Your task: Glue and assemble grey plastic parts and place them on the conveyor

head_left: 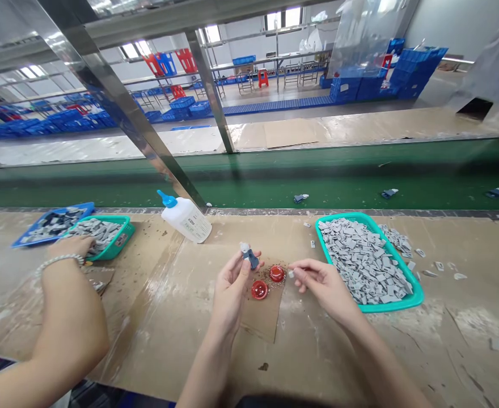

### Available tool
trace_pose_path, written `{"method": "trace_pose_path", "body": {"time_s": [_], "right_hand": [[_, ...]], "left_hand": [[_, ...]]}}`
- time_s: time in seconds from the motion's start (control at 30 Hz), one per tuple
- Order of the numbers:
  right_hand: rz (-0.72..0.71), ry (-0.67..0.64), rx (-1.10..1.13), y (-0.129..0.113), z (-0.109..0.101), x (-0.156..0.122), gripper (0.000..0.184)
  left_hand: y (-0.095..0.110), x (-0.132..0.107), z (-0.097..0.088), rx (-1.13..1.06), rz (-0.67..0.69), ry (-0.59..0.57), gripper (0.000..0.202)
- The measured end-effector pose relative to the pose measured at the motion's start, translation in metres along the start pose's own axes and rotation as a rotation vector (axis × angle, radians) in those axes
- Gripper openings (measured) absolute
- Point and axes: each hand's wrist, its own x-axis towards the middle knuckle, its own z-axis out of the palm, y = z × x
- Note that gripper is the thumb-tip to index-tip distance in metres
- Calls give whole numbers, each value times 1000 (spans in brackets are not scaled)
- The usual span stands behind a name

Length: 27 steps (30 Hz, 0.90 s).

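Note:
My left hand (230,283) grips a small dark blue and light grey plastic part (250,258) between thumb and fingers, above the cardboard-covered table. My right hand (321,283) pinches a tiny pale grey piece (291,273) at its fingertips. Between the two hands stand two small red dishes, one nearer (259,289) and one farther (277,273), holding what looks like glossy liquid. Beneath them lies a stained piece of cardboard (264,320). Right of my right hand is a green basket (415,297) full of small grey plastic pieces (362,260).
A white bottle (187,221) with a blue nozzle stands behind my left hand. At left, a co-worker's arm (68,306) reaches into a smaller green basket (124,232) beside a blue tray (24,241). Several blue-grey parts (300,198) lie on the green conveyor belt (258,184). A metal post (147,141) slants upward.

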Motion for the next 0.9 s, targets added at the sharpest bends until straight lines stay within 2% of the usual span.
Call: {"method": "trace_pose_path", "body": {"time_s": [0.1,0.27,0.53,0.7,0.8,0.9], "right_hand": [[86,-26,98,13,13,4,32],[78,90,88,24,21,11,33],[156,152,110,25,32,14,37],[158,175,81,29,32,15,36],[138,180,65,31,31,15,37],[136,176,77,29,31,15,39]], "left_hand": [[2,1,-9,38,21,16,41],[4,4,-19,36,21,65,41],[-1,6,-23,100,3,69,43],[-3,9,-24,152,-2,65,47],[-3,22,-24,222,51,50,47],[-3,50,-20,385,192,-53,41]]}}
